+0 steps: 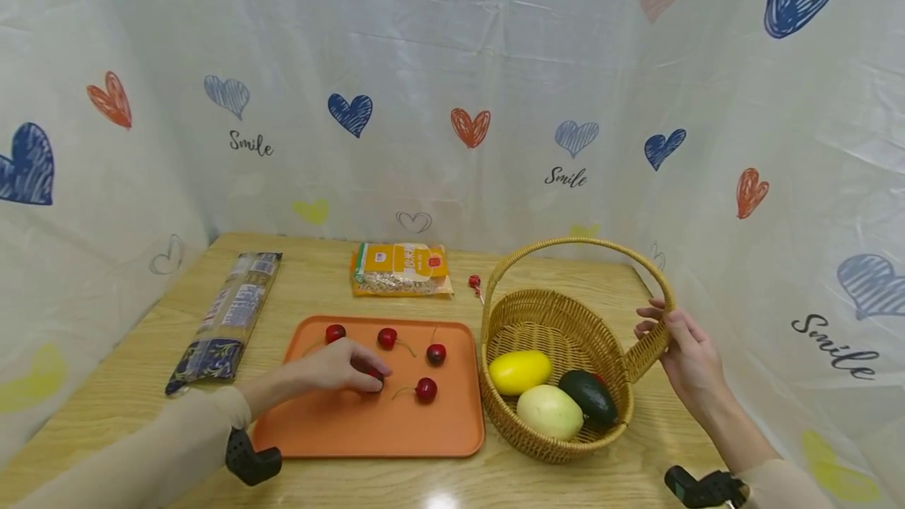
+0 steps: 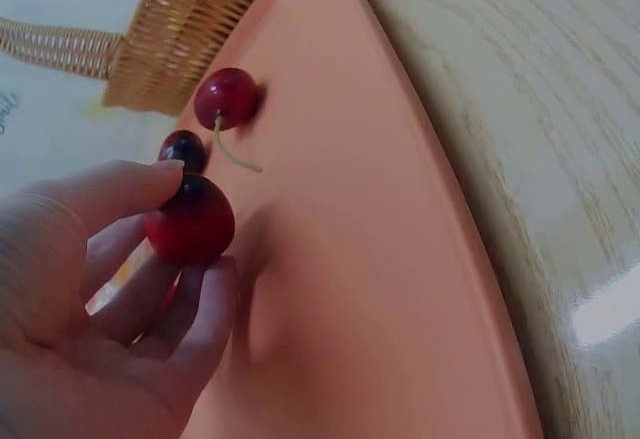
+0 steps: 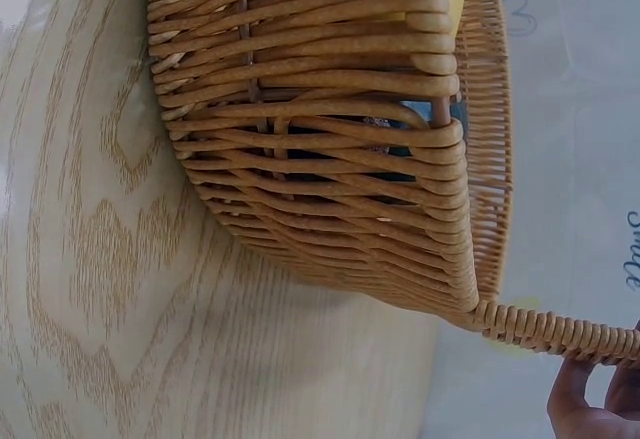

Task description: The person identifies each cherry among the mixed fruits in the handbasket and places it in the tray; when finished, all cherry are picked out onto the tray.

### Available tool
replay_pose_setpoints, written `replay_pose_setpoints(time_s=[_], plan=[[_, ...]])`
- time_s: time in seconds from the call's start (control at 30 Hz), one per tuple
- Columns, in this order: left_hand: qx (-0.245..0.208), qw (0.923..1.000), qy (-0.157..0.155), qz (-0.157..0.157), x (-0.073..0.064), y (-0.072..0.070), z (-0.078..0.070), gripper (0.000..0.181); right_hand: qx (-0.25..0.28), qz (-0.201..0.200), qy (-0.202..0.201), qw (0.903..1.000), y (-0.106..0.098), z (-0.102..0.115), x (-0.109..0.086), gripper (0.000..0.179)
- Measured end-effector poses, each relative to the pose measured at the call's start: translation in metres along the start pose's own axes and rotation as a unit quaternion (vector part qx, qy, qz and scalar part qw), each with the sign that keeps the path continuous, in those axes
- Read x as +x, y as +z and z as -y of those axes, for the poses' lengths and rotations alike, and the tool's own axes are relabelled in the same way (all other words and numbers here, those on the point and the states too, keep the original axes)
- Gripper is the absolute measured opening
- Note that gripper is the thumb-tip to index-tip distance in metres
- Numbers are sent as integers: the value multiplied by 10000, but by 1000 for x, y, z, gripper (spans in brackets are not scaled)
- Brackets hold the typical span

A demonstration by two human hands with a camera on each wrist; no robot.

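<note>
Over the orange tray (image 1: 318, 430), my left hand (image 1: 344, 365) pinches a dark red cherry (image 2: 192, 221) between thumb and fingers. Several other cherries lie on the tray, among them one with a green stem (image 1: 426, 390) and one near the back edge (image 1: 386, 338). My right hand (image 1: 689, 348) grips the handle of the wicker basket (image 1: 558, 452) on its right side; in the right wrist view only some fingertips show below the handle. Inside the basket lie a yellow oval fruit (image 1: 520, 372), a pale green round fruit (image 1: 550, 412) and a dark green avocado-like fruit (image 1: 588, 397). A bit of red shows behind the dark one.
A long plastic packet (image 1: 229, 320) lies left of the tray. Behind the tray is an orange-and-yellow bag of grain (image 1: 401, 269). A small red-wrapped lollipop (image 1: 474, 282) lies beside the basket. A heart-print curtain (image 1: 424, 45) surrounds the wooden table (image 1: 311, 273).
</note>
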State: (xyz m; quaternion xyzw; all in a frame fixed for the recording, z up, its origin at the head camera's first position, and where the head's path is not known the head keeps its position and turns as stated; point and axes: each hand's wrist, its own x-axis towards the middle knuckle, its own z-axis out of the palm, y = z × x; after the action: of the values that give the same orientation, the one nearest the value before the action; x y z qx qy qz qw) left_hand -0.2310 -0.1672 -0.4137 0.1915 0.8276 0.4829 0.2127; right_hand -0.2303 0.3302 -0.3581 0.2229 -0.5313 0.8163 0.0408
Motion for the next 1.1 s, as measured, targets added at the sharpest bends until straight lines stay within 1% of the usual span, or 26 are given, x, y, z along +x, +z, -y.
replay_pose_setpoints(time_s=[0.27, 0.47, 0.7, 0.9, 1.1], plan=[[90, 9998, -157, -66, 0, 4, 0, 25, -123, -11, -45, 9999, 1, 0, 0, 30], [155, 9996, -204, -102, -1, 5, -1, 25, -135, 13, -61, 9999, 0, 0, 0, 31], [85, 9994, -280, -180, -3, 7, -2, 28, -135, 6, -21, 9999, 0, 0, 0, 31], [59, 9996, -130, -262, -3, 7, -2, 35, -69, -1, 14, 10000, 1, 1, 0, 30], [142, 9992, 111, -352, 1, -1, -9, 38, -108, 13, -30, 9999, 1, 1, 0, 30]])
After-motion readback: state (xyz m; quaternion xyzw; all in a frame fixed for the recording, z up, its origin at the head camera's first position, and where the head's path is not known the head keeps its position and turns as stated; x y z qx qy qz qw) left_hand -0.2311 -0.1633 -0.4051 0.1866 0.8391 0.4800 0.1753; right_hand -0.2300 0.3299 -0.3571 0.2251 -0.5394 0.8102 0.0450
